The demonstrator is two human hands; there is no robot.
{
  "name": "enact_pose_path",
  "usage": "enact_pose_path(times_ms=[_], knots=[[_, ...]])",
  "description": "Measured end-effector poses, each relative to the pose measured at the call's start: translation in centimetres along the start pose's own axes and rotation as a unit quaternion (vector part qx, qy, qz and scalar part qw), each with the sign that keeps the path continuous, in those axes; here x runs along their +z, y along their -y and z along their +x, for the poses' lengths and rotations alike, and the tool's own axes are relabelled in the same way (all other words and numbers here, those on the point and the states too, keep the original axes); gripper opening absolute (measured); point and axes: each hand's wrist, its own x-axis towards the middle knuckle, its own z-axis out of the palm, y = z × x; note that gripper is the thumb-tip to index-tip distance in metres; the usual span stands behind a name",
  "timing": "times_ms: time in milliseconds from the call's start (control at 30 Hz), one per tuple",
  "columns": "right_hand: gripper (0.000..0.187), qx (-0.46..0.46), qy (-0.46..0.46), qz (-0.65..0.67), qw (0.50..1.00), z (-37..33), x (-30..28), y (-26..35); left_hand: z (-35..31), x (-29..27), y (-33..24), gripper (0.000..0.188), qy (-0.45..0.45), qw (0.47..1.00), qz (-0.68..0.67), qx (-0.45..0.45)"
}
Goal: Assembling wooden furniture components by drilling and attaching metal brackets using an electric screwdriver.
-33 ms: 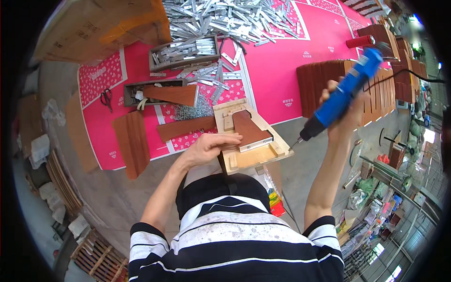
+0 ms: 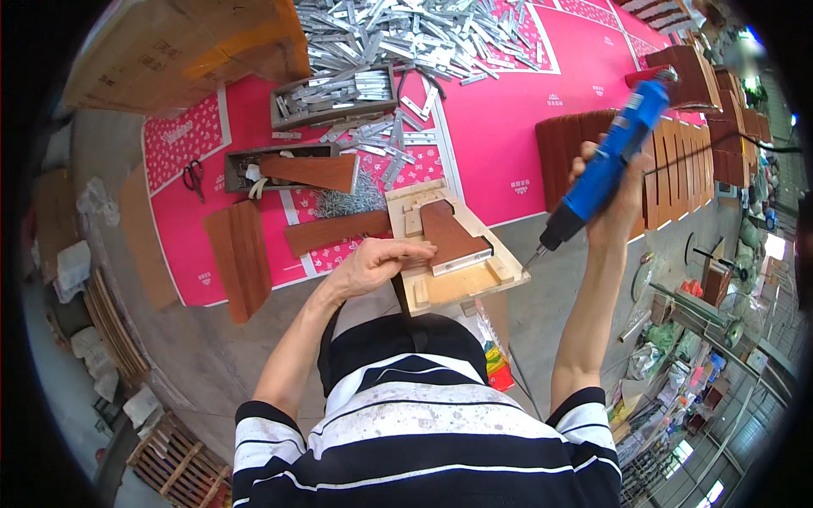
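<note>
My right hand (image 2: 616,195) grips a blue electric screwdriver (image 2: 605,165) with a black nose. Its thin bit points down and left, just off the right corner of a pale wooden jig (image 2: 466,288). A reddish-brown tapered wood piece (image 2: 450,233) lies in the jig, with a light metal strip (image 2: 461,261) along its near edge. My left hand (image 2: 373,264) rests at the left side of that piece, fingers stretched out and fingertips touching it. The left thumb is mostly hidden.
A pink-covered table (image 2: 491,127) bears loose metal strips (image 2: 415,38), a tray of strips (image 2: 334,95), a heap of screws (image 2: 349,199), scissors (image 2: 193,178) and brown boards (image 2: 239,258). A cardboard box (image 2: 186,55) stands far left; stacked brown pieces (image 2: 576,157) stand right.
My right hand and the electric screwdriver have shifted slightly left, the tool's upper end most. My left hand and the wood piece stay in place.
</note>
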Motion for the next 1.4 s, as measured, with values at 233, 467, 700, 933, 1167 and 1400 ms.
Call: enact_pose_path(times_ms=[233, 467, 700, 933, 1167, 1400], knots=[[0.05, 0.191, -0.02, -0.089, 0.977, 6.6, -3.3, -6.5, 2.1, 0.7, -2.6, 0.031, -0.018, 0.996, 0.07, -0.045], [0.048, 0.191, -0.042, -0.39, 0.9, 11.1, -9.3, -16.2, 3.1, 1.0, -4.0, 0.024, -0.017, 0.985, 0.169, -0.028], [0.058, 0.162, -0.067, -0.63, 0.756, 11.1, -8.1, -19.8, 3.7, 0.3, -5.3, 0.018, -0.165, 0.972, 0.159, -0.048], [0.057, 0.081, -0.054, -0.672, 0.734, 10.3, -8.0, -21.8, 4.4, -0.7, -5.3, 0.018, -0.232, 0.956, 0.142, -0.11], [0.057, 0.082, -0.044, -0.674, 0.733, 9.8, -7.7, -23.0, 4.6, -1.1, -4.0, 0.018, -0.296, 0.945, 0.1, -0.101], [0.055, 0.087, -0.045, -0.681, 0.725, 9.5, -8.2, -24.0, 4.8, -0.8, -4.2, 0.025, -0.312, 0.939, 0.078, -0.12]])
